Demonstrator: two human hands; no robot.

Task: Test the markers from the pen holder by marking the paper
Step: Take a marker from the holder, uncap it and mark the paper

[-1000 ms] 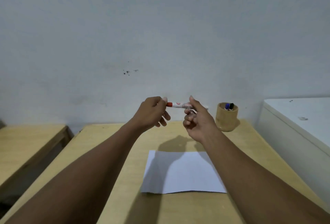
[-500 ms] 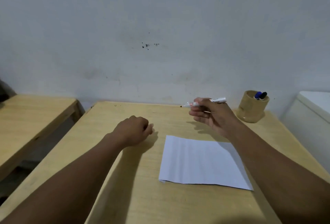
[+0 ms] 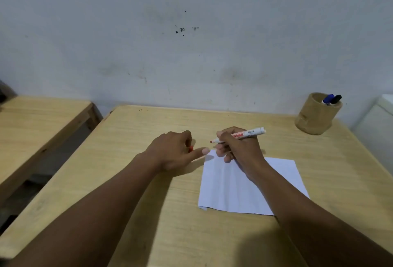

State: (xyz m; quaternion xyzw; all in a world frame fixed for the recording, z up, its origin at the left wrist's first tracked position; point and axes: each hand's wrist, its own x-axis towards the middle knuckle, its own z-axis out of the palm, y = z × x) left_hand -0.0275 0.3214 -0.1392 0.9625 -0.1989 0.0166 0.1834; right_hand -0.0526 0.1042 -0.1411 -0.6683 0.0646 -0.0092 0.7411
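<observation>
My right hand (image 3: 238, 149) grips an uncapped white marker (image 3: 251, 133) with a red tip, held level above the far left corner of the white paper (image 3: 234, 190). The tip points left and is off the sheet. My left hand (image 3: 172, 152) rests on the wooden table (image 3: 148, 213) just left of the paper, closed around the red cap (image 3: 190, 149), its index finger stretched out to the paper's corner. A round wooden pen holder (image 3: 314, 115) stands at the table's far right corner with a blue marker (image 3: 327, 98) and a black marker (image 3: 336, 99) in it.
A second wooden table (image 3: 38, 122) stands to the left across a narrow gap. A white cabinet (image 3: 380, 122) is at the right edge. A grey wall runs right behind the table.
The cap came off the marker and stayed in my left hand. Both hands dropped from the air toward the table. My right hand brought the marker down over the paper's corner.
</observation>
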